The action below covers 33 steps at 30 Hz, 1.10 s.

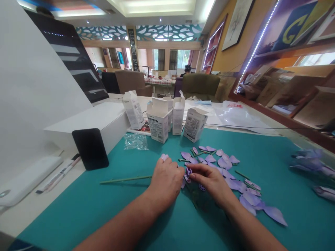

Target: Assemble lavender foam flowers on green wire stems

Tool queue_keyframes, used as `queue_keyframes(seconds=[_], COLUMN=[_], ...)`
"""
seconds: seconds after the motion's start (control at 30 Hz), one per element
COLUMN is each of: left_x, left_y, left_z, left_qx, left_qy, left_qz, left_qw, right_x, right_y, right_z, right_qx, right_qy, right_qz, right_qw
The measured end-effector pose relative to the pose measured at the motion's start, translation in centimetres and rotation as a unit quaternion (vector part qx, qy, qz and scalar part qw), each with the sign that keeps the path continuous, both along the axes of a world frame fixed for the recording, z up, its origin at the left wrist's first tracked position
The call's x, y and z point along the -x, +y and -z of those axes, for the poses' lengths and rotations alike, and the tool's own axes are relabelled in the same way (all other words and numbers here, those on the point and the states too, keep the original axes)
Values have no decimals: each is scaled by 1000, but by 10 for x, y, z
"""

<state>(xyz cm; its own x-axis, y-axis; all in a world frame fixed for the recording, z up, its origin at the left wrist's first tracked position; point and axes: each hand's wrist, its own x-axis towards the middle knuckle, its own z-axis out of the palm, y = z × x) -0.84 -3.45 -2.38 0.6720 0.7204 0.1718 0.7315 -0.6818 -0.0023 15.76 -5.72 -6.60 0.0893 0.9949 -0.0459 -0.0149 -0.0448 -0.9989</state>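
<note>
My left hand (167, 177) is closed near the middle of the teal mat (117, 216), around something mostly hidden by its fingers. A green stem (125, 180) reaches out to the left from behind it. My right hand (213, 183) pinches a small purple piece (188, 171) between thumb and fingertips, right beside the left hand's fingers. Below the hands hangs a dark, blurred leafy part (193, 197). Loose lilac petals (225, 163) and short green stem pieces (242, 174) lie spread behind and to the right of my right hand.
Several open white boxes (158, 123) stand at the mat's back edge, with clear plastic (135, 142) before them. A black phone (90, 149) leans against a white box (91, 116) at left, near pens (59, 176). Purple flowers (311, 160) are at far right.
</note>
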Motion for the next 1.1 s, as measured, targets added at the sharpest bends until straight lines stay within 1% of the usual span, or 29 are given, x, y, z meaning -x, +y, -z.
queue_keyframes(seconds=[0.2, 0.33, 0.5, 0.7, 0.97, 1.1], left_x=[0, 0, -2, -3, -4, -4], left_y=[2, 2, 2, 3, 4, 6], left_z=[2, 4, -1, -9, -6, -6], left_qx=[3, 0, -1, 4, 2, -1], left_qy=[-6, -7, 13, 36, 49, 43], left_qz=[12, 14, -3, -13, -10, -8], left_qw=[1000, 1000, 1000, 999, 999, 999], right_x=[0, 1, 3, 0, 3, 2], right_y=[-1, -1, 3, 4, 0, -1], right_z=[3, 4, 7, 3, 1, 0], right_qx=[-36, -45, -39, -28, -69, -84], right_qy=[-40, -60, -19, 17, -6, -25], right_qz=[9, 25, 11, -9, 20, 18], right_qw=[999, 997, 999, 999, 997, 996])
